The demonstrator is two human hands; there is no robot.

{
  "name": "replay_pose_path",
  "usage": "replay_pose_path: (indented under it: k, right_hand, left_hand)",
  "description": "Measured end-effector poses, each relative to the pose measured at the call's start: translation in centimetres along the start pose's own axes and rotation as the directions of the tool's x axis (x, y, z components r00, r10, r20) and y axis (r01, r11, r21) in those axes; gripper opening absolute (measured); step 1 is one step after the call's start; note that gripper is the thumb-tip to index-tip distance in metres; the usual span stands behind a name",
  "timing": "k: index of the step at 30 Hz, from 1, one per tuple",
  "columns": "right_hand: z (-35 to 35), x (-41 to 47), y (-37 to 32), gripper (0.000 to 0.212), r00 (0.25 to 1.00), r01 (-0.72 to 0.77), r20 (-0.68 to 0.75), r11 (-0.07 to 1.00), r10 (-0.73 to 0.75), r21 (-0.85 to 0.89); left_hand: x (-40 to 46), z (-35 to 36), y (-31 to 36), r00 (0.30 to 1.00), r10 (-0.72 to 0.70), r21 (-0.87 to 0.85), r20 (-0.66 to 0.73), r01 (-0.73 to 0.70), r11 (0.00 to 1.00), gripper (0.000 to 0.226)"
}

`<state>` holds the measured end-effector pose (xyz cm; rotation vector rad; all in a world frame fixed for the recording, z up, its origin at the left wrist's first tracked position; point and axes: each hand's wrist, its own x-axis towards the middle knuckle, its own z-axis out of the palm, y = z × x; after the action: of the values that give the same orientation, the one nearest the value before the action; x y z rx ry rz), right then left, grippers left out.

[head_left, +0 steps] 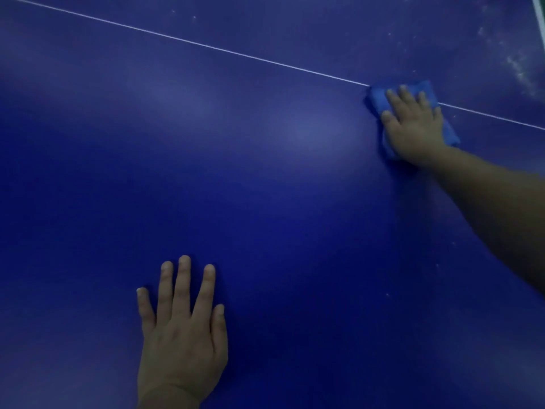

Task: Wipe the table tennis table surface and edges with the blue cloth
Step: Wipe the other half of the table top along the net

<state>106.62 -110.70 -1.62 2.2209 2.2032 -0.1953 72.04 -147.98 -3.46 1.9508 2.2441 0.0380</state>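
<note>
The dark blue table tennis table (265, 172) fills the whole view. A thin white centre line (206, 47) runs across it from upper left to right. The folded blue cloth (379, 94) lies on that line at the right. My right hand (413, 128) presses flat on the cloth with straight, spread fingers, arm stretched out from the right edge. My left hand (182, 326) rests palm-down on the bare table near the bottom, fingers straight and spread.
Whitish dust and smudges (516, 66) speckle the surface at the upper right, beyond the cloth. A white edge stripe (539, 13) shows at the top right corner. A few small specks (436, 265) lie under my right forearm.
</note>
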Motion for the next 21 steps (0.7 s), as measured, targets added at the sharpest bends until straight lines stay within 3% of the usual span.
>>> replay_pose_path:
  k: [2, 5, 6, 8, 9, 10, 11, 12, 14, 15, 16, 18, 19, 21]
  right_hand:
    - [0.9, -2.9, -0.6, 0.071, 0.996, 0.087, -0.021, 0.996, -0.087, -0.02]
    - [2.5, -13.9, -1.0, 0.063, 0.928, 0.371, -0.012, 0.927, -0.372, -0.057]
    - [2.8, -18.7, -0.6, 0.058, 0.867, 0.496, 0.003, 0.865, -0.498, -0.071]
    - [2.7, -25.5, 0.7, 0.053, 0.671, 0.741, 0.111, 0.668, -0.733, -0.064]
    - [2.6, -26.3, 1.7, 0.052, 0.585, 0.809, 0.158, 0.586, -0.795, -0.045]
    - [2.3, -25.1, 2.3, 0.052, 0.547, 0.835, 0.17, 0.55, -0.82, -0.036]
    - [2.4, -22.4, 2.6, 0.052, 0.582, 0.813, 0.143, 0.58, -0.801, -0.058]
    - [2.6, -19.0, 2.6, 0.055, 0.678, 0.735, 0.098, 0.673, -0.728, -0.086]
    - [2.1, -11.5, 2.1, 0.064, 0.903, 0.429, -0.008, 0.901, -0.43, -0.058]
    - [1.4, -8.6, 1.7, 0.066, 0.968, 0.25, -0.014, 0.968, -0.25, -0.017]
    - [0.9, -6.6, 1.2, 0.066, 0.996, 0.094, -0.003, 0.995, -0.094, 0.03]
    - [1.0, -6.0, -0.5, 0.059, 0.997, -0.076, -0.009, 0.993, 0.077, 0.085]
    - [1.5, -7.6, -1.6, 0.058, 0.995, -0.096, -0.023, 0.991, 0.098, 0.088]
    - [3.0, -14.1, -3.7, 0.059, 0.993, 0.006, -0.115, 1.0, -0.004, 0.024]
  left_hand:
    - [-0.1, 0.1, 0.0, 1.0, 0.003, 0.004, -0.003, -0.003, 1.0, 0.062]
    - [-0.1, 0.3, 0.0, 1.0, 0.006, -0.013, -0.019, -0.006, 1.0, 0.063]
    - [-0.1, 0.3, 0.0, 1.0, 0.004, -0.023, -0.019, -0.004, 1.0, 0.063]
    - [-0.1, 0.3, 0.1, 1.0, -0.001, -0.033, -0.017, 0.0, 0.999, 0.062]
    - [-0.1, 0.2, 0.1, 1.0, -0.001, -0.032, -0.013, 0.0, 0.999, 0.062]
    - [-0.1, 0.2, 0.1, 1.0, -0.002, -0.033, -0.013, 0.002, 0.999, 0.062]
    - [-0.2, 0.2, 0.1, 1.0, -0.003, -0.032, -0.015, 0.003, 0.999, 0.062]
    - [-0.2, 0.1, 0.1, 1.0, -0.002, -0.027, -0.015, 0.001, 1.0, 0.062]
    - [-0.1, 0.0, 0.1, 1.0, 0.004, -0.013, -0.014, -0.004, 1.0, 0.061]
    - [-0.1, 0.0, 0.1, 1.0, 0.005, -0.007, -0.017, -0.005, 1.0, 0.061]
    - [-0.1, 0.1, 0.1, 1.0, 0.004, -0.002, -0.017, -0.004, 1.0, 0.061]
    - [-0.2, 0.1, 0.2, 1.0, 0.0, -0.001, -0.015, 0.0, 1.0, 0.061]
    - [-0.2, 0.1, 0.1, 1.0, -0.001, -0.003, -0.014, 0.001, 1.0, 0.061]
    - [-0.1, 0.1, 0.0, 1.0, -0.003, -0.009, -0.01, 0.003, 1.0, 0.06]
